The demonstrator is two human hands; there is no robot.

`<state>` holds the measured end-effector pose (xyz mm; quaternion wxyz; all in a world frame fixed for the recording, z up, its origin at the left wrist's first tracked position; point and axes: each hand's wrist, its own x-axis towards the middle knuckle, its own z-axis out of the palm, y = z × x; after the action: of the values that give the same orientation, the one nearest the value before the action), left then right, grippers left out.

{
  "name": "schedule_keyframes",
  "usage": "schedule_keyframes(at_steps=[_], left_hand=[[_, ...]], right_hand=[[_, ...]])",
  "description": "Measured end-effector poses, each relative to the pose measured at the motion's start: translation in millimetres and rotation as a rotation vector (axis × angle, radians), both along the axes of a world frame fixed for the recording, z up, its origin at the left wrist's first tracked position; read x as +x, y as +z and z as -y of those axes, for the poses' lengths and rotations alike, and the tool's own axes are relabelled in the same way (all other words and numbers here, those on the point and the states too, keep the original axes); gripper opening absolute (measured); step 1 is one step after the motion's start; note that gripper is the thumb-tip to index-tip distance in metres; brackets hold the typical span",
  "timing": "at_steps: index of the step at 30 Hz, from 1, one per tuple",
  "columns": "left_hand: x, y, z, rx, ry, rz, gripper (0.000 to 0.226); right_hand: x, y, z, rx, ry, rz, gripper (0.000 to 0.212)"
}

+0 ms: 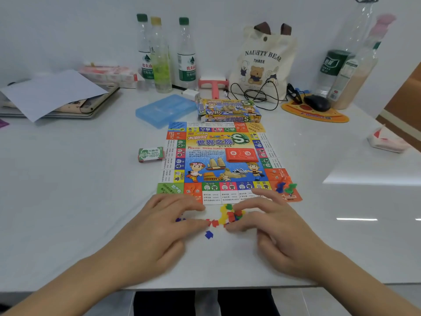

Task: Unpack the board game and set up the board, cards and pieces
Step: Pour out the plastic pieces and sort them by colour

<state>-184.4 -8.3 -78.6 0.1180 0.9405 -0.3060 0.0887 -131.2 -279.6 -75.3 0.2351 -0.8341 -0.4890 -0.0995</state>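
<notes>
Two slack, empty grips, left hand and right hand, touch bright pieces before the flat colourful board, lying lengthwise away

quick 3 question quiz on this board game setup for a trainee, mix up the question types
1. True or false: the red card stack lies on the game board.
2. Where is the green money pack? A) on the table, left of the board; B) on the board's middle; C) on top of the red card stack.
3. Fill the blank: the pawns stand on the board's near ____ corner.

Key: 1 true; 2 A; 3 right.
</notes>
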Motion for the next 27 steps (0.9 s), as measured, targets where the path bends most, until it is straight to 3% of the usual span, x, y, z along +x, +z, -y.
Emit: schedule_keyframes(at_steps=[5, 11, 18, 27], left_hand=[[5, -2, 10, 0.138, -0.058, 0.066, 0.052], [9, -5, 13, 0.163, -0.050, 0.061, 0.052], [3, -1, -5, -0.006, 0.006, 0.064, 0.043], [-7, -5, -21, -0.019, 0.024, 0.128, 0.041]], right_hand=[[-3, -4, 0, -0.066, 0.018, 0.004, 0.045], [-7, -4, 4, -0.119, 0.051, -0.025, 0.048], [-7, -1, 0, -0.144, 0.091, -0.047, 0.051], [-8, 2, -12, -0.175, 0.121, -0.093, 0.055]])
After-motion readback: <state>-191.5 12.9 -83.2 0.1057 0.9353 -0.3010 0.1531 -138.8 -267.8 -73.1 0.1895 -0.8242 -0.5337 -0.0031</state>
